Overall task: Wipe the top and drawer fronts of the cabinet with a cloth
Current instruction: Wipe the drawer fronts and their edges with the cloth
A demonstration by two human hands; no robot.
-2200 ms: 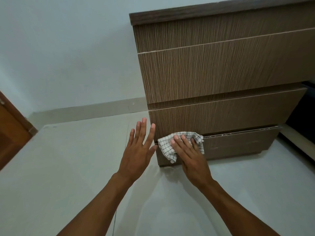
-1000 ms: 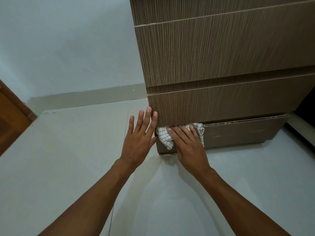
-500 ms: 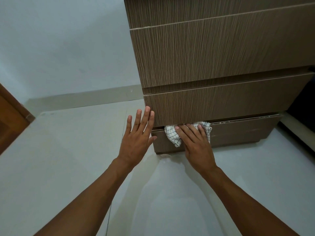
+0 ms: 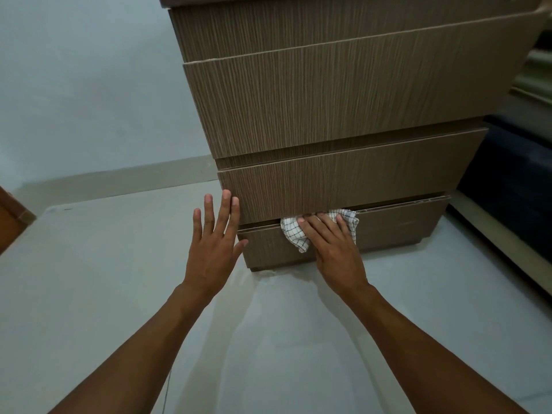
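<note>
A brown wood-grain cabinet [image 4: 343, 109] with stacked drawer fronts fills the upper middle. My right hand [image 4: 334, 249] presses a white checked cloth [image 4: 294, 234] flat against the lowest drawer front [image 4: 397, 228], just under the edge of the drawer above. The cloth's top is tucked under that overhang. My left hand [image 4: 213, 249] hovers with fingers spread, holding nothing, beside the cabinet's left corner; its thumb is close to the lowest drawer's left edge. The cabinet top is out of view.
Pale tiled floor [image 4: 89, 294] spreads to the left and in front. A light wall with a skirting board [image 4: 119, 177] runs behind. A brown wooden door edge [image 4: 9, 225] sits far left. Dark furniture [image 4: 513, 189] stands close on the right.
My right hand has slid the cloth rightward along the lowest drawer front, away from its left corner. My left hand stays beside the cabinet's left edge. The camera view shifted.
</note>
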